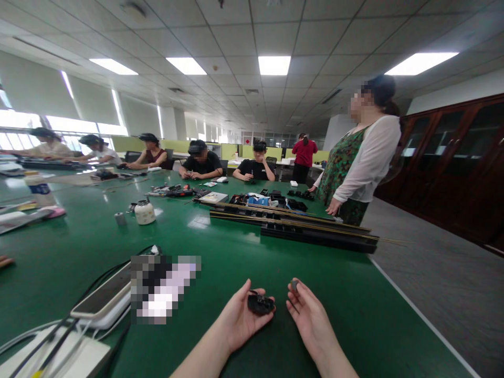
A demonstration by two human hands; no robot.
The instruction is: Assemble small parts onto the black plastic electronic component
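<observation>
My left hand holds a small black plastic part in its palm, fingers curled beneath it and the thumb beside it. The part has an uneven, hollow-looking upper side, too small to make out in detail. To the right of it, my right hand pinches a small grey piece between thumb and forefinger. A short gap separates the hands, and the two pieces do not touch. Both hands are just above the green table, near its front edge.
Long black rails with thin brass-coloured rods lie ahead. Phones and a white box with cables are at left. A jar and grey cylinder stand beyond. One person stands at right; several others sit around the table.
</observation>
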